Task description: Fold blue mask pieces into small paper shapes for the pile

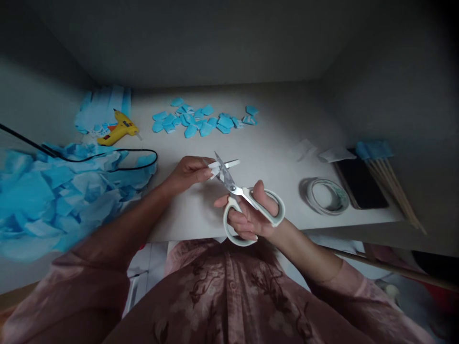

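My right hand (253,217) has its thumb and fingers through the loops of white-handled scissors (233,188). The scissors' blades are parted around a small white piece (215,167), whose material I cannot make out. Pinched in my left hand (191,173), that piece sticks out to the right over the table. Beyond both hands lie several small cut blue pieces (206,128), scattered in a loose group at the back.
Left are a heap of blue and white scraps (64,200), a yellow glue gun (120,130) with a black cable (139,168), and stacked blue-white sheets (107,107). Right are tape rolls (327,196), a dark phone (362,184) and blue-topped sticks (394,186). Walls enclose the table.
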`<state>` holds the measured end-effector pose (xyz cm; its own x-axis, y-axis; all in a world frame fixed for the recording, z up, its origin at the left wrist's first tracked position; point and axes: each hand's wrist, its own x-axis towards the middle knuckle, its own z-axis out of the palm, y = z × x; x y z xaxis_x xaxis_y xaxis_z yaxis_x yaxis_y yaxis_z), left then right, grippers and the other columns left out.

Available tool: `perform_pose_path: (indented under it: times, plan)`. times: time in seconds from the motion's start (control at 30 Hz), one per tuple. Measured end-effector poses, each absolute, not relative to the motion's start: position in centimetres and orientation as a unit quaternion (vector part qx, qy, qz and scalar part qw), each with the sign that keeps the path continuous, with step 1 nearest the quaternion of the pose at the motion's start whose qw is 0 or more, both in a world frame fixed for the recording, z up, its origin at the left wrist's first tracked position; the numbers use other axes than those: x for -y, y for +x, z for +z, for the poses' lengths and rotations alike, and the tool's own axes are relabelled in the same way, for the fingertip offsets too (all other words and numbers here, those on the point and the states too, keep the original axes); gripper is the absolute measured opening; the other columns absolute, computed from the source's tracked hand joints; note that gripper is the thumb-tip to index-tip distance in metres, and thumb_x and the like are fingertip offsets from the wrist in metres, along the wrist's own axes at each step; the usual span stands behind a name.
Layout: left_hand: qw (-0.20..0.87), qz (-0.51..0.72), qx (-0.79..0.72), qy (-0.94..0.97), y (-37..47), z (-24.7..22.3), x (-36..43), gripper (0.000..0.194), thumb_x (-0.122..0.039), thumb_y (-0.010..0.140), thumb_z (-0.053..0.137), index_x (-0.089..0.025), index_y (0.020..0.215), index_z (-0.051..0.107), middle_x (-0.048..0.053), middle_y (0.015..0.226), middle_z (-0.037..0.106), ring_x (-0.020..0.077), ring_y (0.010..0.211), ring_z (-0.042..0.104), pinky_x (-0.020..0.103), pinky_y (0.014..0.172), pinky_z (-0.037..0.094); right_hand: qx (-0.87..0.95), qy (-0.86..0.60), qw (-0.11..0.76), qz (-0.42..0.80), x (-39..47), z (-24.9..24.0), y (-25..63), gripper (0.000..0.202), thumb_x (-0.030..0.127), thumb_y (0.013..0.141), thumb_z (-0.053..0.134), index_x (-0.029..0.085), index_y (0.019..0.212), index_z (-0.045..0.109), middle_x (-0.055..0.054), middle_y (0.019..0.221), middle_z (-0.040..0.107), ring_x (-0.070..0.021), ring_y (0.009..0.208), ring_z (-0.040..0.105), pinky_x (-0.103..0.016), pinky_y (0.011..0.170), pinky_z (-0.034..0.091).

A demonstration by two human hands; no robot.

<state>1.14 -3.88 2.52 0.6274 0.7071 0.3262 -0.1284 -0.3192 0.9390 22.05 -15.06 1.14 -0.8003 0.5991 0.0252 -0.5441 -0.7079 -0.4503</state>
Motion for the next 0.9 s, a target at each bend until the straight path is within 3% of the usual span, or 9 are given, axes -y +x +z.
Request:
perform_pose_path:
  times: [0.17,0.33,0.5,0.67,0.8,0.9]
  plan:
    - [0.575,0.382,-0.168,0.704,0.8,1.9,3.9,0.042,-0.057,0.085,0.078,-0.016,0.077,0.076,0.006,0.081,0.075,0.0148,0.072,0.066,0.027,0.069,0.051,0.254,-0.068,0.319,0.911,15.8,1.2,21.7,0.077,0.080,0.087,0.061,0.012,0.120,0.075,0.006,0.067,0.050,-0.0050,0.046,0.041,-0.019,0.038,0.039]
    - [0.591,0.358,-0.169,0.702,0.6,2.1,4.0,0.043,-0.059,0.084,0.078,-0.017,0.084,0.080,0.008,0.085,0.079,0.0154,0.072,0.067,0.027,0.068,0.050,0.270,-0.107,0.331,0.898,16.2,1.1,21.7,0.077,0.078,0.088,0.063,0.012,0.125,0.074,0.007,0.067,0.049,-0.0030,0.042,0.037,-0.019,0.036,0.034]
    - [0.591,0.365,-0.173,0.699,0.5,1.5,3.8,0.043,-0.060,0.085,0.076,-0.018,0.077,0.076,0.006,0.080,0.076,0.0161,0.072,0.066,0.029,0.069,0.049,0.277,-0.107,0.338,0.893,16.2,1.2,21.8,0.074,0.076,0.091,0.060,0.014,0.128,0.073,0.009,0.065,0.046,-0.0025,0.042,0.030,-0.017,0.036,0.034]
    - [0.600,0.352,-0.217,0.685,0.5,1.3,3.9,0.053,-0.070,0.083,0.073,-0.018,0.069,0.068,0.002,0.068,0.064,0.0140,0.065,0.055,0.029,0.063,0.042,0.250,-0.080,0.358,0.896,16.2,1.7,21.7,0.062,0.071,0.094,0.060,0.017,0.116,0.077,0.008,0.064,0.045,-0.0020,0.042,0.028,-0.014,0.033,0.031]
    - [0.661,0.330,-0.202,0.643,0.8,2.0,4.3,0.043,-0.060,0.083,0.077,-0.019,0.071,0.069,0.000,0.066,0.057,0.0143,0.067,0.053,0.030,0.070,0.043,0.239,-0.087,0.368,0.894,16.3,1.9,21.9,0.059,0.070,0.094,0.061,0.017,0.113,0.078,0.009,0.063,0.043,-0.0014,0.041,0.028,-0.012,0.032,0.029]
    - [0.735,0.310,-0.164,0.580,1.2,2.4,4.5,0.039,-0.059,0.080,0.077,-0.020,0.076,0.072,0.002,0.067,0.062,0.0162,0.067,0.055,0.033,0.073,0.047,0.237,-0.098,0.365,0.895,16.4,1.9,22.2,0.062,0.073,0.091,0.064,0.016,0.112,0.078,0.009,0.062,0.044,-0.0013,0.040,0.027,-0.013,0.032,0.029]
